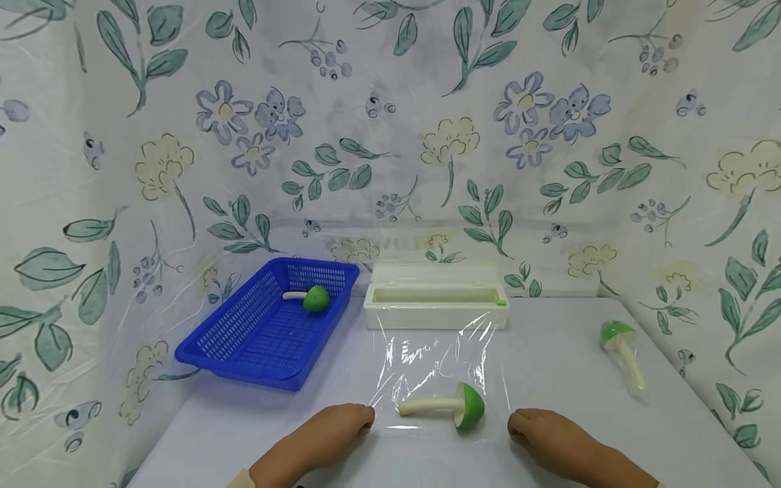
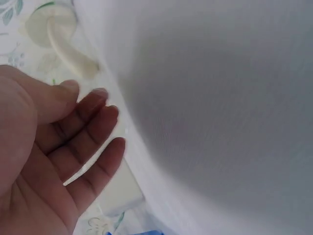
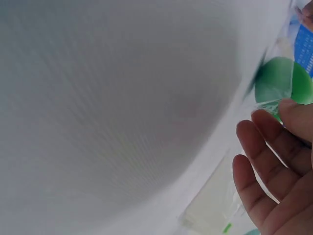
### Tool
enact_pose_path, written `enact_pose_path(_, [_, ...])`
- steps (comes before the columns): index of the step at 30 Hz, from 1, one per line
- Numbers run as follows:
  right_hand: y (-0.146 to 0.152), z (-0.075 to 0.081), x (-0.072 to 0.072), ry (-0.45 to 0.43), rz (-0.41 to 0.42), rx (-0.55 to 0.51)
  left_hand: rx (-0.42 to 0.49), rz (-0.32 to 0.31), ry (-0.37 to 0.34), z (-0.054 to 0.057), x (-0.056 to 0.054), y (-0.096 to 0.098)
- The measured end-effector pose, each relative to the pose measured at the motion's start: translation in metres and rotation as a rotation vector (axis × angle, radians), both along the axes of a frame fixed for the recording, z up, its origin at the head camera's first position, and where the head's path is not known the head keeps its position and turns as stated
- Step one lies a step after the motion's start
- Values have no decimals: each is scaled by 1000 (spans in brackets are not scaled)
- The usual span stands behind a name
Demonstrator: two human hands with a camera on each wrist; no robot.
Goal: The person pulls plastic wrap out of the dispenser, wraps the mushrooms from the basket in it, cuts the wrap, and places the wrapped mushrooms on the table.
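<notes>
A sheet of clear cling film (image 1: 427, 359) stretches toward me from a white wrap dispenser box (image 1: 436, 318). My left hand (image 1: 342, 428) pinches the film's near left corner, and my right hand (image 1: 549, 437) pinches the near right one. In both wrist views the thumb and index finger meet while the other fingers are spread loosely. Between the hands lies a toy mushroom (image 1: 470, 407) with a green cap and pale stem, cap to the right; the film overlaps it. Its cap (image 3: 276, 81) shows beside my right fingertips, its stem (image 2: 71, 56) above my left hand.
A blue plastic basket (image 1: 244, 366) stands at the left, with another green-capped mushroom (image 1: 316, 299) inside. On the right of the white table (image 1: 549, 352) lies a third mushroom (image 1: 625, 356), wrapped in clear film. Floral cloth (image 1: 403, 135) hangs behind and at the sides.
</notes>
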State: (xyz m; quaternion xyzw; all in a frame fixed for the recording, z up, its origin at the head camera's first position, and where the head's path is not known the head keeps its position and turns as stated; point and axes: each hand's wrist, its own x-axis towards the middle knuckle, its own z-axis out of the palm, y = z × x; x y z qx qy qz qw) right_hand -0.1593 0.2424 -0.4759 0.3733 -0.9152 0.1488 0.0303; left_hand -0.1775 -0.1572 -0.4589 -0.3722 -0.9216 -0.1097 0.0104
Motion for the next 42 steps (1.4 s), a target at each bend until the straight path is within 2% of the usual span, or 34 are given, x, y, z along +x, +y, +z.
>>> enact_pose_path(4, [0, 2, -1, 54, 4, -30, 28, 39, -23, 0, -5, -1])
enact_pose_path(6, [1, 2, -2, 63, 4, -37, 30, 43, -12, 0, -6, -2])
enact_pose_path(8, [1, 4, -2, 67, -6, -35, 22, 40, 18, 1, -8, -2])
enact_pose_path(12, [0, 9, -6, 59, -37, -32, 28, 9, 126, 3, -11, -2])
enact_pose_path(15, [-1, 14, -13, 40, -47, -38, 72, 0, 194, 4, -16, -1])
enact_pose_path(17, [0, 16, -19, 24, -50, -43, 99, 14, 206, 4, -19, 1])
enact_pose_path(21, [1, 17, -34, -8, -74, -45, 116, 70, 163, 3, -27, 5])
enact_pose_path(25, [0, 13, -50, -49, -125, -53, 112, 144, 62, 1, -36, 10])
enact_pose_path(29, [-1, 8, -61, -59, -137, -67, 92, 172, 8, -1, -43, 13])
enact_pose_path(34, [-2, 3, -67, -16, -97, -48, 53, 146, 29, -5, -49, 14])
enact_pose_path(38, [-4, 1, -68, 19, -85, -28, 58, 92, 73, -7, -53, 13])
enact_pose_path(42, [-9, 2, -68, 21, -74, -32, 67, 46, 85, -9, -55, 13])
